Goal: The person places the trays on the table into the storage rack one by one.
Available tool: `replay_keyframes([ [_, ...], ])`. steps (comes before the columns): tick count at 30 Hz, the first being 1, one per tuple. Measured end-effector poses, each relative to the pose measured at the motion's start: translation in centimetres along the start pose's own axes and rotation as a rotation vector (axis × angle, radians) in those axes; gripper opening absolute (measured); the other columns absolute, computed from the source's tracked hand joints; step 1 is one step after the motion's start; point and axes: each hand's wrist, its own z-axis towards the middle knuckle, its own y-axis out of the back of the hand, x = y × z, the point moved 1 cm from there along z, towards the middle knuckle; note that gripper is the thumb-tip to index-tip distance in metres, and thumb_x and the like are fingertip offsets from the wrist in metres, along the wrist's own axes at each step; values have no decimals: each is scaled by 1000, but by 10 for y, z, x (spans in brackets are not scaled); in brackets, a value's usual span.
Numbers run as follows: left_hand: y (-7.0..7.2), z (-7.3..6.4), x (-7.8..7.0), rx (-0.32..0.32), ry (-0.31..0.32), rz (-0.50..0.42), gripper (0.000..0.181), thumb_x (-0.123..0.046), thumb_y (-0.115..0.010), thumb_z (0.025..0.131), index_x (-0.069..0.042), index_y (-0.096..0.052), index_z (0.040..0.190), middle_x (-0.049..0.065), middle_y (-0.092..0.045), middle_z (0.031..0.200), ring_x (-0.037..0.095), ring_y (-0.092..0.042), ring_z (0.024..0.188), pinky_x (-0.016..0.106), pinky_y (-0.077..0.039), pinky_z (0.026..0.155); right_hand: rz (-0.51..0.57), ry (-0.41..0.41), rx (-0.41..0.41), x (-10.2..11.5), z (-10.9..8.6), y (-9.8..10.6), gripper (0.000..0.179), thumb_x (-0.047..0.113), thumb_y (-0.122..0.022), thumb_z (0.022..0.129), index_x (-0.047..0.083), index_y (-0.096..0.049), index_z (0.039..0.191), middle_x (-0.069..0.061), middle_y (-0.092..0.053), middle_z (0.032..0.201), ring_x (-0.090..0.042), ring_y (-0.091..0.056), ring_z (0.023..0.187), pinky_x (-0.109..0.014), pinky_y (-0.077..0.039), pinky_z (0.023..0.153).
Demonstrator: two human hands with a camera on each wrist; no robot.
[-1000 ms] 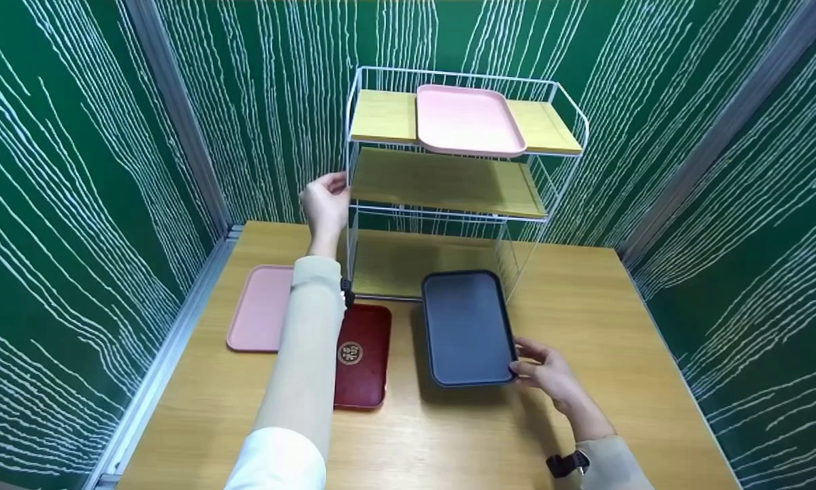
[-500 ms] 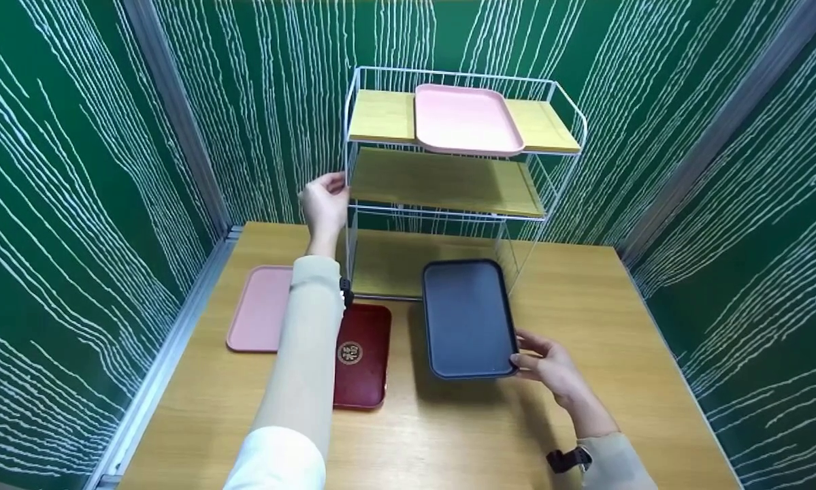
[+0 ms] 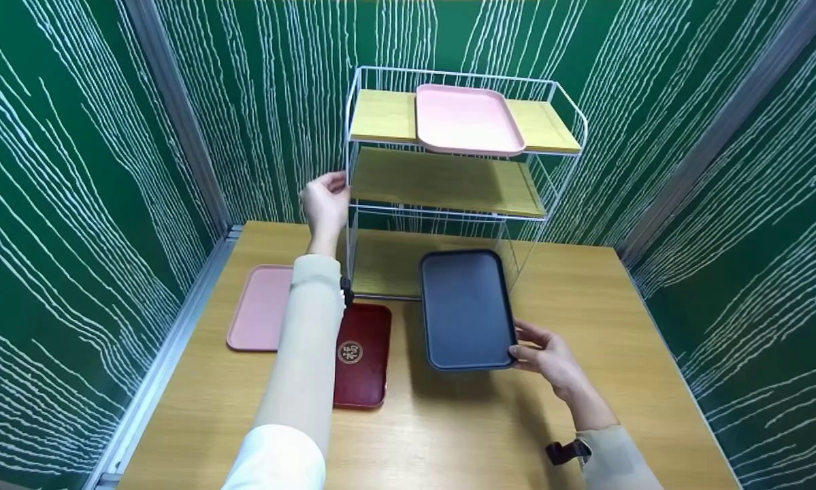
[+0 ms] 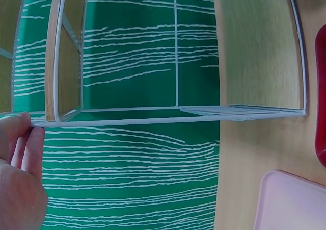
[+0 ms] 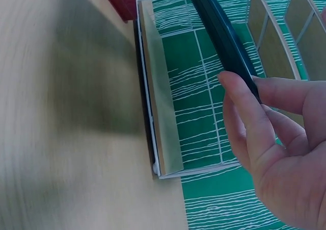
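My right hand (image 3: pixel 550 361) pinches the dark grey-blue tray (image 3: pixel 467 309) by its near right edge, thumb on top and fingers beneath. The tray is raised over the table in front of the rack, its shadow below it. In the right wrist view the tray (image 5: pixel 221 33) shows edge-on between thumb and fingers. My left hand (image 3: pixel 326 204) grips the left front post of the white wire rack (image 3: pixel 448 212) at middle-shelf height; in the left wrist view the fingertips pinch that post (image 4: pixel 142 122). A pink tray (image 3: pixel 469 119) lies on the rack's top shelf.
On the table (image 3: pixel 584 292), a red tray (image 3: pixel 363 357) with a gold emblem lies before the rack's left side. Another pink tray (image 3: pixel 261 309) is left of it, both partly covered by my left arm. Green walls with white streaks (image 3: pixel 74 204) enclose the table.
My right hand has lifted the dark tray a little higher and farther forward toward the rack. The left hand keeps its grip on the post, and the other trays stay put.
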Motion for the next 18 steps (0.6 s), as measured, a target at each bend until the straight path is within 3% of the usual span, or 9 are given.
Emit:
replay_keyframes([
  [7, -1, 1, -1, 0, -7, -6, 23, 4, -73, 98, -2, -79, 119, 19, -77, 121, 25, -76, 111, 28, -60, 97, 19, 25, 12, 16, 2, -3, 67, -7, -68, 98, -8, -41, 159, -31, -53, 147, -19, -73, 106, -35, -65, 89],
  [18, 1, -2, -1, 7, 23, 2, 25, 3, -74, 98, -4, -79, 121, 13, -78, 122, 24, -75, 113, 26, -59, 98, 6, 45, 30, 34, 4, -7, 67, -6, -69, 98, -5, -43, 160, -31, -53, 149, -20, -74, 105, -34, -65, 87],
])
